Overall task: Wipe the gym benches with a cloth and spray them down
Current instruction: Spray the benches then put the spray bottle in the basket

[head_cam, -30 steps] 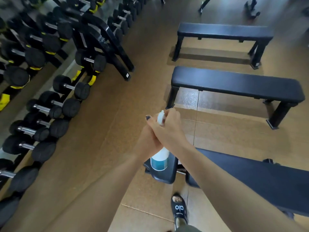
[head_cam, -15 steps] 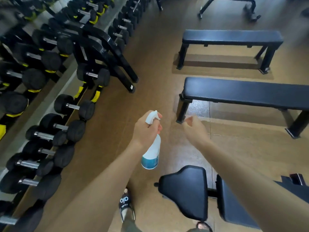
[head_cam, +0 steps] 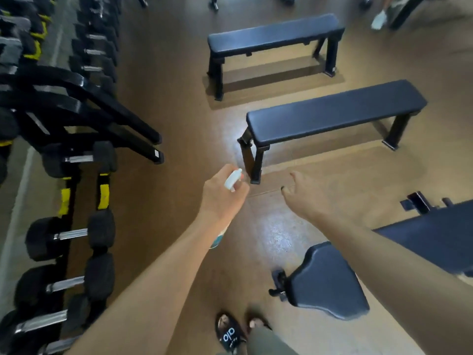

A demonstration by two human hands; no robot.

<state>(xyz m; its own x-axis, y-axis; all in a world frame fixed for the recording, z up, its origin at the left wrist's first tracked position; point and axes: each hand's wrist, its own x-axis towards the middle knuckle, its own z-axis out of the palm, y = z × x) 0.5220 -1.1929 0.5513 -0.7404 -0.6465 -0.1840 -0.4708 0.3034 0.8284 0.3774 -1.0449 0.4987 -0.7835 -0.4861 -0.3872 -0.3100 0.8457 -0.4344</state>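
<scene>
Nearest to me, btw: sandalled feet [head_cam: 231, 334] on the floor [head_cam: 179, 124], and the padded seat end of the closest bench [head_cam: 330, 285] low on the right, w/ its long pad running off frame. Both arms are stretched fwd over the floor. My left hand [head_cam: 221, 198] is wrapped round the neck of the spray bottle [head_cam: 233, 181], white trigger head poking out above the knuckles, body hanging down behind the wrist so only a sliver of it shows. My right hand [head_cam: 302, 196] holds nothing, fingers loosely spread and drooping, palm down, just beside the left but not touching. No cloth anywhere in view, so can't tell where it is. Step in hand imo: carrying the bottle toward a bench, nothing sprayed yet afaict. Next move prob needs the nozzle aimed at a pad and a finger on the trigger, then a cloth from somewhere. Further out, the middle bench [head_cam: 332, 116] sits just past my hands, the far bench [head_cam: 273, 34] beyond it. Dumbbell rack [head_cam: 69, 234] runs down the left side.
</scene>
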